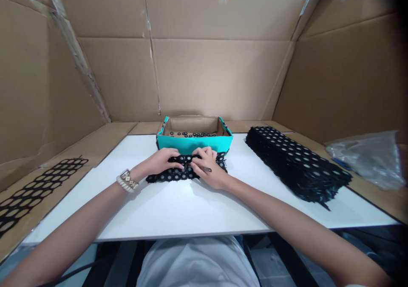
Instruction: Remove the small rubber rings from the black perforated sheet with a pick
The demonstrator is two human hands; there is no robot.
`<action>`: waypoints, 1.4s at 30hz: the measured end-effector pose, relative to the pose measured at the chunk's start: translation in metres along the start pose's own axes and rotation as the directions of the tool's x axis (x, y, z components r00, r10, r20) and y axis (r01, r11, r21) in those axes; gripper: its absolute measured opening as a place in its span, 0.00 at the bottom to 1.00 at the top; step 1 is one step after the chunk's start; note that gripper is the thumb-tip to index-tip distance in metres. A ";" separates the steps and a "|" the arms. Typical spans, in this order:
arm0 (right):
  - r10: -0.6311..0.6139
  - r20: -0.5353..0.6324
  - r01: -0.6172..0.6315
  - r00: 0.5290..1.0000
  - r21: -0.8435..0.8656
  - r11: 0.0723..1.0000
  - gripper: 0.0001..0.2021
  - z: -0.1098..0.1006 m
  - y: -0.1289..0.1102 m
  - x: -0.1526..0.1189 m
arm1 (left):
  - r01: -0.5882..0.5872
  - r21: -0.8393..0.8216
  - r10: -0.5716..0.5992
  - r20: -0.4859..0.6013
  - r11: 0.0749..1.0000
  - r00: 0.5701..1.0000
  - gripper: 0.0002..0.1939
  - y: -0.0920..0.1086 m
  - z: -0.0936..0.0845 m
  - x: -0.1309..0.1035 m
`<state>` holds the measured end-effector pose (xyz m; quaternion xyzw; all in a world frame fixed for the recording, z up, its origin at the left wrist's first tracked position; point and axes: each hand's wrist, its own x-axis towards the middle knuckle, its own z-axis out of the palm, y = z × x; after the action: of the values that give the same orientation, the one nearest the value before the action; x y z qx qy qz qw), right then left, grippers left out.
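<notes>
A black sheet dotted with pale round spots (172,175) lies on the white table in front of me. My left hand (164,160) is closed on its left part, the thumb resting along the top. Over the sheet's right side, my right hand (208,170) is pinched round a slim dark pen-like tool (205,169), whose tip is hidden by the fingers. Just beyond both hands stands an open cardboard box with a turquoise front (191,143). Small black rings (200,134) lie scattered inside it.
To the right lies a thick stack of black spotted sheets (299,161). A clear plastic bag (366,159) rests beyond it, beside a blue object (341,163). At left, a black sheet with large round holes (41,185) lies on cardboard. Tall cardboard walls (216,74) enclose the table (178,214).
</notes>
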<state>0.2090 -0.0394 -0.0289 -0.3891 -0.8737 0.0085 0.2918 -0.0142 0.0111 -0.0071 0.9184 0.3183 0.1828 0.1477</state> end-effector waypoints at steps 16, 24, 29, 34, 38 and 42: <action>-0.047 0.014 0.048 0.999 -0.079 0.996 0.15 -0.007 -0.005 0.000 | 0.085 -0.140 -0.088 -0.015 0.986 0.996 0.25 -0.002 0.010 0.000; -0.086 0.013 0.087 0.996 -0.083 0.993 0.14 -0.010 -0.004 -0.001 | 0.186 -0.276 -0.178 0.056 0.943 0.982 0.26 -0.009 0.012 0.002; -0.095 0.000 0.095 0.995 -0.117 0.989 0.15 -0.009 -0.003 -0.001 | 0.197 -0.248 -0.188 0.060 0.948 0.980 0.25 -0.009 0.010 0.002; -0.096 0.026 0.099 0.995 -0.188 0.977 0.13 -0.009 -0.006 -0.001 | 0.193 -0.274 -0.186 0.052 0.942 0.981 0.25 -0.004 0.010 0.002; -0.022 -0.021 0.014 1.000 -0.319 0.948 0.13 0.000 -0.011 -0.001 | 0.238 -0.269 -0.254 -0.029 0.933 0.967 0.25 0.006 0.014 0.002; 0.039 -0.046 -0.054 0.998 -0.416 0.908 0.13 0.009 -0.016 0.001 | 0.220 -0.220 -0.241 -0.078 0.951 0.967 0.26 0.010 0.013 0.002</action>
<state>0.1932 -0.0477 -0.0323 -0.4633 -0.8403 -0.1786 0.2176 -0.0017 0.0023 -0.0147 0.8435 0.4097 0.2442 0.2472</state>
